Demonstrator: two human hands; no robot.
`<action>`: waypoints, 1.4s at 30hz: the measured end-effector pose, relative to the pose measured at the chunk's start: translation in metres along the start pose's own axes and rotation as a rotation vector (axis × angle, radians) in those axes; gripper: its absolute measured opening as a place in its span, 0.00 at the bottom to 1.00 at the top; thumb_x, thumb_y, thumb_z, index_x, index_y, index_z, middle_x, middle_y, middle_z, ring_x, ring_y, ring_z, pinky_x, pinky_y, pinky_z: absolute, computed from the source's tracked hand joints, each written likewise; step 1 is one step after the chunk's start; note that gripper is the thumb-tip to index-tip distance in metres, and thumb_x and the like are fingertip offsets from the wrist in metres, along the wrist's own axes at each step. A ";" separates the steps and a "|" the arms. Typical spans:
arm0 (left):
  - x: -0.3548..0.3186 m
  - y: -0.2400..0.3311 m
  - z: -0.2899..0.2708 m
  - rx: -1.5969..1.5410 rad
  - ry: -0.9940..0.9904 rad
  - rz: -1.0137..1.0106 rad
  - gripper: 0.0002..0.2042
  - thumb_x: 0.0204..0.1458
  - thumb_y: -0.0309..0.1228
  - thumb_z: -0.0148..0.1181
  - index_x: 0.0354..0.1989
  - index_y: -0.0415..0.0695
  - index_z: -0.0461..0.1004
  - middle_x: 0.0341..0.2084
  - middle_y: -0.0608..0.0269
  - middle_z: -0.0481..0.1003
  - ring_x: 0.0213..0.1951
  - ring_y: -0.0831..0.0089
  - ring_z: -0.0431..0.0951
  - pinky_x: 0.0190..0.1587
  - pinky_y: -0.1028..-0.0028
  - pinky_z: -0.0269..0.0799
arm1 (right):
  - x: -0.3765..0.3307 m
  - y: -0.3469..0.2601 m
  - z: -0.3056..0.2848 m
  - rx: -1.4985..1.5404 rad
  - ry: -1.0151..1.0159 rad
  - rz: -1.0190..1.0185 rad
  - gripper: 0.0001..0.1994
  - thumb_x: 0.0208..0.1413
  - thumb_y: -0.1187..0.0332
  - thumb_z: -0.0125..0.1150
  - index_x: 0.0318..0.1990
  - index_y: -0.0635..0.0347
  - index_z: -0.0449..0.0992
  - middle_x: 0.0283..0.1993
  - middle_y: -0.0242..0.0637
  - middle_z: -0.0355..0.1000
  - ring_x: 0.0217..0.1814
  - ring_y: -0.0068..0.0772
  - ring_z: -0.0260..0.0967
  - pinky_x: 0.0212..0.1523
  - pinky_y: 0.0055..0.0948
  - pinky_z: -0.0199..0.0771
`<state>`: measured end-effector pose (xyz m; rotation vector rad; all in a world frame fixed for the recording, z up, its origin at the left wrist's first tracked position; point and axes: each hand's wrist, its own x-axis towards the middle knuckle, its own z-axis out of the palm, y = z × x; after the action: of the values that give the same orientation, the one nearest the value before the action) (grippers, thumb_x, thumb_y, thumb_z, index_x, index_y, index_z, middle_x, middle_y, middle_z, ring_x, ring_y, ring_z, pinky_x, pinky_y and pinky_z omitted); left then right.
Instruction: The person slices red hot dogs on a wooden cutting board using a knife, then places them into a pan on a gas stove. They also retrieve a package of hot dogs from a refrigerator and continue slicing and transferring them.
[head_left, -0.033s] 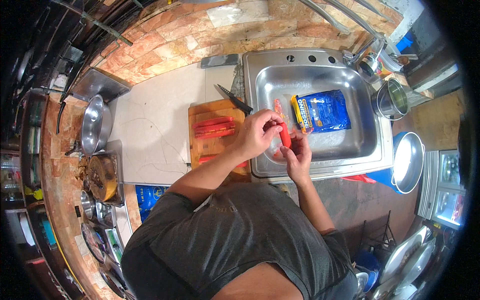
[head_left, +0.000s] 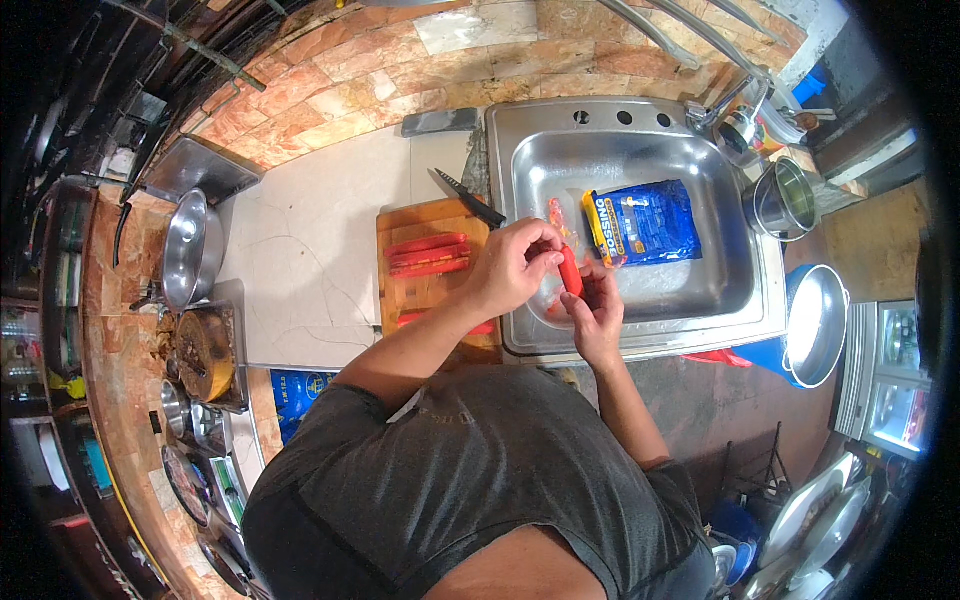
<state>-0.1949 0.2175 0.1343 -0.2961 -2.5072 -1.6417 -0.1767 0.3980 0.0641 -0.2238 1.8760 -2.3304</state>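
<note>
A red hotdog (head_left: 570, 272) is held between my two hands over the left side of the steel sink (head_left: 640, 305). My left hand (head_left: 515, 268) pinches its upper end, and the fingers of my right hand (head_left: 597, 308) close round its lower end. Thin reddish scraps (head_left: 556, 212), perhaps peeled casing, lie in the basin. Beside them rests a blue and yellow plastic package (head_left: 650, 222). Several red hotdogs (head_left: 430, 254) lie in a row on the wooden cutting board (head_left: 395, 295); more sit partly hidden under my left forearm.
A black-handled knife (head_left: 470, 198) lies across the board's far corner. Behind it is a dark flat slab (head_left: 440, 122). A metal bowl (head_left: 192, 250) stands at the counter's left end, and a steel pot (head_left: 782, 200) at the sink's right. A blue tub (head_left: 815, 325) is below on the right.
</note>
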 end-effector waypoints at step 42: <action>-0.023 -0.009 0.004 -0.145 -0.049 -0.125 0.03 0.59 0.24 0.57 0.37 0.41 0.70 0.33 0.64 0.74 0.36 0.75 0.74 0.39 0.71 0.71 | -0.014 0.003 0.001 0.293 -0.086 0.298 0.20 0.67 0.58 0.49 0.53 0.66 0.74 0.31 0.36 0.73 0.26 0.26 0.68 0.26 0.24 0.69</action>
<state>-0.1748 0.2157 0.1196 -0.2000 -2.4927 -1.8914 -0.1624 0.3995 0.0610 -0.0089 1.3958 -2.3058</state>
